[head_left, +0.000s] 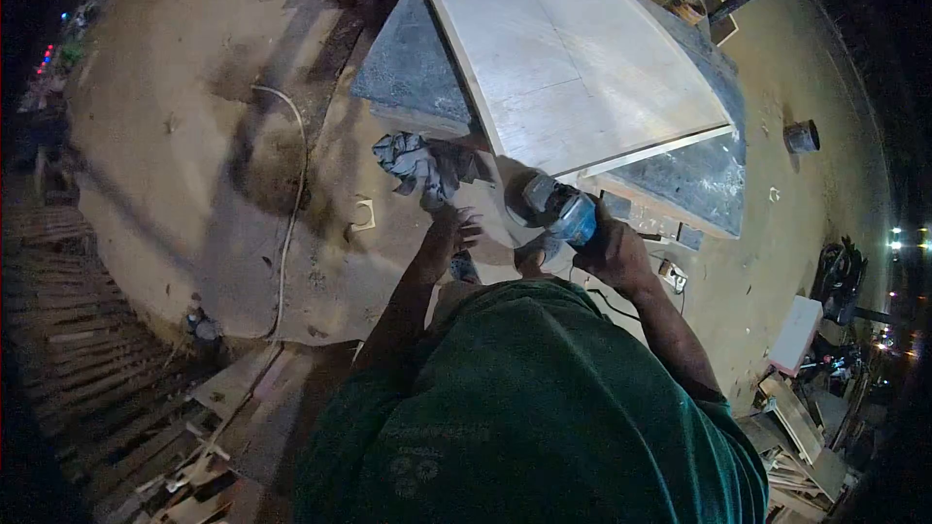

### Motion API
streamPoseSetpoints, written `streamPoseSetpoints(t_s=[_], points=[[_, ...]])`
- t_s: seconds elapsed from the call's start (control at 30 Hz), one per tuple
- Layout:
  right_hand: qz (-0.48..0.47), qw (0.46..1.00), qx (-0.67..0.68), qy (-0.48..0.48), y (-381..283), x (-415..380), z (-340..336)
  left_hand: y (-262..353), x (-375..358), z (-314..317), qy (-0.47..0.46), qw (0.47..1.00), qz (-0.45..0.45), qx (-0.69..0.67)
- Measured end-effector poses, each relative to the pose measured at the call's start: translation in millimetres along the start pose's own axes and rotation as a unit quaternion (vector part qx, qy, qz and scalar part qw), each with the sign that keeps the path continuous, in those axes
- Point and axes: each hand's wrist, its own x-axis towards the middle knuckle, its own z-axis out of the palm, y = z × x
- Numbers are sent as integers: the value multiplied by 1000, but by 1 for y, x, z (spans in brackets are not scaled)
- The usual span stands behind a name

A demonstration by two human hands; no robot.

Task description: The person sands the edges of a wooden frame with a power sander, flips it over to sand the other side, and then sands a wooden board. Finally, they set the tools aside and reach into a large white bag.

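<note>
My right hand (615, 254) is wrapped round a blue angle grinder (575, 217). The tool's head and disc point left, close to the near corner of a large pale panel (573, 49). The panel has a raised rim and lies on a worn blue-grey tabletop (413, 68). In front of my body, my left hand (454, 236) hangs with its fingers apart and nothing visible in it. Just beyond that hand is a crumpled grey cloth (419, 165).
A pale hose or cable (294, 194) runs along the sandy ground at left. Cords hang near a white socket box (672, 277) by my right arm. A dark can (802, 137) is on the ground at right. Wood scraps (791, 417) are piled at lower right.
</note>
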Motion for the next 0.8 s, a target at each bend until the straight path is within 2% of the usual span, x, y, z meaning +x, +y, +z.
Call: streamPoseSetpoints(t_s=[0.1,0.17,0.23,0.3,0.33,0.4,0.47,0.53,0.6,0.63,0.67,0.73,0.77,0.8], points=[[53,998,-16,0,36,1,-10,13,9,29,-37,999,24,26],[54,999,-1,7,63,1,-24,8,25,42,-44,998,55,4],[40,997,19,58,89,2,-32,-2,50,47,-51,995,86,-18],[50,994,26,90,108,3,-44,-14,79,48,-47,987,140,60],[56,993,25,97,129,6,-49,-14,81,51,-51,987,140,62],[66,991,21,112,172,12,-59,-8,81,51,22,985,98,139],[107,982,60,143,205,18,-68,-12,91,45,66,937,158,303],[140,970,86,181,241,26,-74,-14,88,49,78,950,173,249],[127,973,107,162,282,34,-82,7,71,69,74,941,188,271],[106,979,49,168,289,36,-85,11,68,72,77,952,158,252],[109,978,51,171,296,37,-84,14,65,75,80,961,127,233],[175,961,131,172,253,37,-93,30,53,85,60,962,111,244],[152,962,96,207,215,33,-95,37,51,87,44,963,97,249],[79,967,147,193,227,37,-77,40,51,87,38,962,97,253]])
